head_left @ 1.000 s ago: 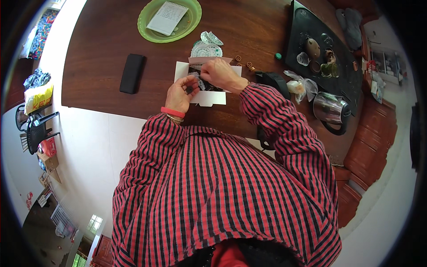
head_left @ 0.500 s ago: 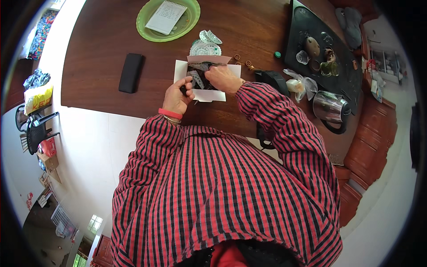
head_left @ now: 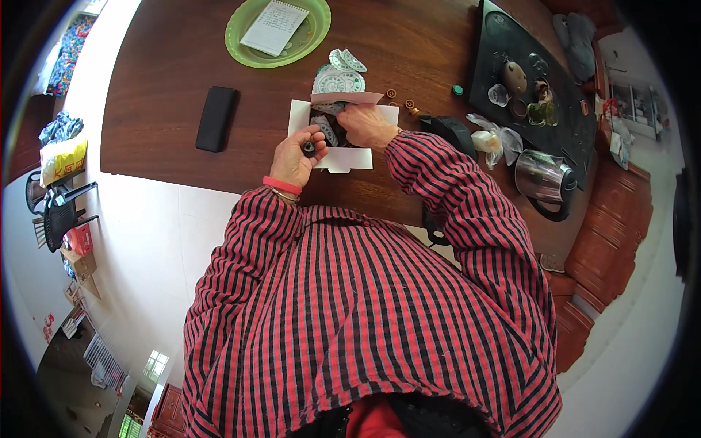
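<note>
An open white cardboard box (head_left: pixel 347 158) stands on the table with its flaps spread, the far flap raised and pinkish. Inside it lie grey-white printed packets (head_left: pixel 323 131). My left hand (head_left: pixel 293 159) is by the box's near left corner, its fingers curled around a small dark round object (head_left: pixel 308 149) with a hollow-looking end. Over the box's right side, my right hand (head_left: pixel 369 125) reaches in with bent fingers. Its fingertips are hidden inside, so what they grip cannot be seen. Just beyond the box lie round white-and-green printed paper pieces (head_left: pixel 339 79).
A green plate (head_left: pixel 237 52) holding a notepad (head_left: pixel 274 28) lies far left, a black case (head_left: pixel 216 119) nearer. Small wooden pieces (head_left: pixel 410 106) and a green cap (head_left: pixel 457 90) lie right of the box. Farther right are a plastic bag (head_left: pixel 504 142), kettle (head_left: pixel 539 175) and black tea tray (head_left: pixel 504 44).
My left hand has turned slightly, bringing the small dark round object more into sight. My right hand stays in the box, its fingers shifted a little.
</note>
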Demonstrator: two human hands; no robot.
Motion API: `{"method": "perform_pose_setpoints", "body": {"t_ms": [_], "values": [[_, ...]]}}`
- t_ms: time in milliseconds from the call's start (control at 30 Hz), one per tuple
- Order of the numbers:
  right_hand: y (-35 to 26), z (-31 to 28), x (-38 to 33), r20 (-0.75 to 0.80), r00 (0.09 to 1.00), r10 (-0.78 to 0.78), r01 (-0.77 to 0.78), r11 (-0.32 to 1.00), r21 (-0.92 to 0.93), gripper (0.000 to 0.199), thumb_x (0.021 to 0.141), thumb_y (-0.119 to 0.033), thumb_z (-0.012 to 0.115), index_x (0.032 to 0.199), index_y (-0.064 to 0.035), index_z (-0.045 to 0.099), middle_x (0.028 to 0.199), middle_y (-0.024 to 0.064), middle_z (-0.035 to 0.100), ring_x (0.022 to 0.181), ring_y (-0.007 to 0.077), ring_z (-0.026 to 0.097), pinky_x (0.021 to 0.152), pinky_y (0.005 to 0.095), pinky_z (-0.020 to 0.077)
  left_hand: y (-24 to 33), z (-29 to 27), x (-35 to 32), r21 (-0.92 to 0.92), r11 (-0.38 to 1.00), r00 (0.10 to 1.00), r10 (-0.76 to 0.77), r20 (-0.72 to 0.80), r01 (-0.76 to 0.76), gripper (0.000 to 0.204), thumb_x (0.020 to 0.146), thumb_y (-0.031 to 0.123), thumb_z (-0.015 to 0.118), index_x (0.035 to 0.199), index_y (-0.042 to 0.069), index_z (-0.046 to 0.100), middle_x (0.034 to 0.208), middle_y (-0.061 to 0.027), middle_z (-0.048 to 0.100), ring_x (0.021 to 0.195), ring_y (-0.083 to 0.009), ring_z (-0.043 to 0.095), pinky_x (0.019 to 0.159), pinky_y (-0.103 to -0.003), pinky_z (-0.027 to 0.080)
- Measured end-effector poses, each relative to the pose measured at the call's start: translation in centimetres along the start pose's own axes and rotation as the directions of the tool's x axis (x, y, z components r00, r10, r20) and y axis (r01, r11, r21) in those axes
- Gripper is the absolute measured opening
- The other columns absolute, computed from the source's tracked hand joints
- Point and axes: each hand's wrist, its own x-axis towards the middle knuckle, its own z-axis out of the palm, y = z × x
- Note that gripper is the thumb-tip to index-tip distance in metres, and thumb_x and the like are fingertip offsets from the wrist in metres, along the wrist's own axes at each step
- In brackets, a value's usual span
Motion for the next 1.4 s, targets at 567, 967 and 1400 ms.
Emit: {"method": "perform_pose_setpoints", "body": {"t_ms": [567,967,1400], "values": [[-3.4,-8.8,-0.3,0.007,0.999,-0.046,0.024,0.637,0.77,0.013,0.074,-0.007,0.055,0.076,0.0008,0.065,0.069,0.0189,0.063,0.065,0.0329,0.065,0.059,0.0392,0.0522,0.5,2.4,-1.6,-0.036,0.999,0.999,0.002,0.032,-0.001,0.02,0.088,0.009,0.048,0.101,-0.003,0.057,0.086,-0.0103,0.059,0.079,-0.0199,0.058,0.077,-0.034,0.05],[-0.8,0.5,0.6,-0.047,0.999,-0.003,-0.003,0.992,-0.125,0.012,0.076,-0.007,0.055,0.077,-0.0024,0.066,0.075,0.0158,0.064,0.073,0.0307,0.065,0.06,0.0408,0.0522,0.2,-2.7,0.2,-0.103,0.986,0.957,-0.099,0.274,0.132,0.02,0.092,0.012,0.049,0.103,-0.003,0.056,0.072,-0.0023,0.051,0.055,-0.0104,0.044,0.048,-0.02,0.038],[0.2,2.3,0.8,-0.153,0.988,0.002,-0.021,0.993,-0.12,0.013,0.072,-0.008,0.057,0.078,-0.004,0.068,0.076,0.0143,0.065,0.077,0.031,0.066,0.065,0.0409,0.0532,0.4,-0.8,-0.7,-0.156,0.986,0.998,-0.046,0.035,0.051,0.023,0.091,0.009,0.047,0.108,-0.007,0.051,0.09,-0.013,0.058,0.077,-0.0194,0.059,0.07,-0.03,0.055]]}}
